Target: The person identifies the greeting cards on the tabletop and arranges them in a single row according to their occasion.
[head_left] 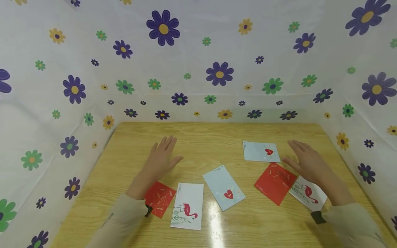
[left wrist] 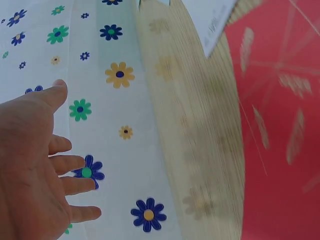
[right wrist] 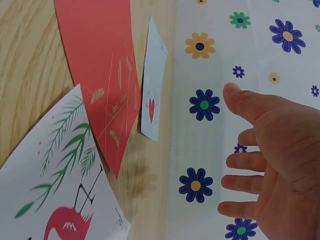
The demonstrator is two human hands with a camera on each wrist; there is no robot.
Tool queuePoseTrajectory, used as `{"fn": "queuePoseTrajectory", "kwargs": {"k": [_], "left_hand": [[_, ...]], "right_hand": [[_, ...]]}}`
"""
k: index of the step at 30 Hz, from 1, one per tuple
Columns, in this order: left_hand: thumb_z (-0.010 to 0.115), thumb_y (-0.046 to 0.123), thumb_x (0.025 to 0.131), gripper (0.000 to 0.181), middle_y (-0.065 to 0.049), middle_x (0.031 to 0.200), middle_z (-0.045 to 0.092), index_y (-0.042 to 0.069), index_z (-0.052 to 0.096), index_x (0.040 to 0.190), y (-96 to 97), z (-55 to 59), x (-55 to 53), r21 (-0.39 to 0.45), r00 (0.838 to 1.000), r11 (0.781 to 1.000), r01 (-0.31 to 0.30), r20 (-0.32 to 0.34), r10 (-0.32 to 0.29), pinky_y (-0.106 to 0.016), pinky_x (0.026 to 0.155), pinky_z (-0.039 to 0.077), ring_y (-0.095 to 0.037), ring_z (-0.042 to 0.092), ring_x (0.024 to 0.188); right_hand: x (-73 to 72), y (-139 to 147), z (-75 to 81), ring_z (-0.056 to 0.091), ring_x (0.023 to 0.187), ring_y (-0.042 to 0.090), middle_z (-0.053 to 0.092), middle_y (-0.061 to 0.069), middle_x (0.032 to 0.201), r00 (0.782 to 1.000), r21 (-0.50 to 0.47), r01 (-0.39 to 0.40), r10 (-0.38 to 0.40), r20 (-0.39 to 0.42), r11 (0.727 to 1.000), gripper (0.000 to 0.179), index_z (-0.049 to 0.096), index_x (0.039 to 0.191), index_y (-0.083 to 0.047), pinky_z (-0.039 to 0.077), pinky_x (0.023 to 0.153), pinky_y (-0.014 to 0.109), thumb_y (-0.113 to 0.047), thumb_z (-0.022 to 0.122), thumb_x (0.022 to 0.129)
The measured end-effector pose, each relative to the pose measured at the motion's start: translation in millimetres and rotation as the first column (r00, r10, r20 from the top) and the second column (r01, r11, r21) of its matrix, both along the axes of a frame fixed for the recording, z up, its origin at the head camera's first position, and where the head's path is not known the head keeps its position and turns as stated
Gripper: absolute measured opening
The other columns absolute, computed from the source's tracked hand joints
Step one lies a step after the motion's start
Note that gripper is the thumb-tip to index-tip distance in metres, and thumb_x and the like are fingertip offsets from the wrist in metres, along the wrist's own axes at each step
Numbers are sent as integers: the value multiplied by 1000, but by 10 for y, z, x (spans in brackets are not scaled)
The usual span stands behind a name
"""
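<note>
My left hand (head_left: 161,158) hovers over the table's left side with straight fingers and thumb spread, holding nothing. Under its wrist lies a red card (head_left: 160,199) with gold markings, partly hidden by the sleeve. Beside that is a white flamingo card (head_left: 187,206). A pale blue card with a red heart (head_left: 221,186) lies tilted near the middle. My right hand (head_left: 310,162), also extended and holding nothing, is above the right side. Around it are another blue heart card (head_left: 258,151), a red card (head_left: 275,184) and a white flamingo card (head_left: 307,194), partly covered by the forearm.
The wooden table (head_left: 204,134) bears all the cards. A white cloth (head_left: 192,44) printed with purple, green and yellow flowers stands at the back and both sides. Light reflects off the table's front middle. On the right, the red card meets the white one.
</note>
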State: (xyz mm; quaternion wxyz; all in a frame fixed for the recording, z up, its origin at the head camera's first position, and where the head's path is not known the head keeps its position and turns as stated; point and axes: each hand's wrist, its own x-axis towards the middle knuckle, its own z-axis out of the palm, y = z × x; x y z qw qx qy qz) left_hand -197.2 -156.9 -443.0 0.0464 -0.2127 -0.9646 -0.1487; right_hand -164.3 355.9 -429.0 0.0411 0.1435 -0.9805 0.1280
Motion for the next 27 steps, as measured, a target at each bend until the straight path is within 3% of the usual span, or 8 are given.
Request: {"fn": "queuePoseTrajectory", "kwargs": {"k": [9,13,17,27], "left_hand": [[55,49,105,75,-18,165,33,4,32,161,434,-13,-102,4,1000,1000,29,2,-29,-60,121,21,-40,26,153],[56,46,106,72,-19,161,39,3,35,159,606,-35,-132,52,999,997,48,-16,-47,-57,120,27,-40,34,149],[57,44,106,69,-20,157,44,2,38,157,771,-71,-155,104,997,992,74,-30,-71,-53,118,33,-38,41,145],[57,42,106,64,-20,150,52,0,43,153,1198,-154,-221,119,992,985,126,-46,-122,-53,109,44,-37,51,137]], "right_hand": [[-133,-155,11,38,135,59,41,39,148,1000,-42,-22,22,-8,999,72,42,148,13,34,106,73,-26,74,96],[-188,-227,13,37,136,58,41,39,149,999,-68,-36,36,-4,997,71,41,149,13,32,108,72,-24,73,97],[-251,-291,-2,36,138,58,40,38,151,999,-94,-41,43,19,995,69,39,150,12,31,110,71,-23,71,99],[-448,-426,-92,35,141,53,40,34,152,995,-128,-29,40,88,991,67,38,153,8,30,113,67,-28,66,103]]}}
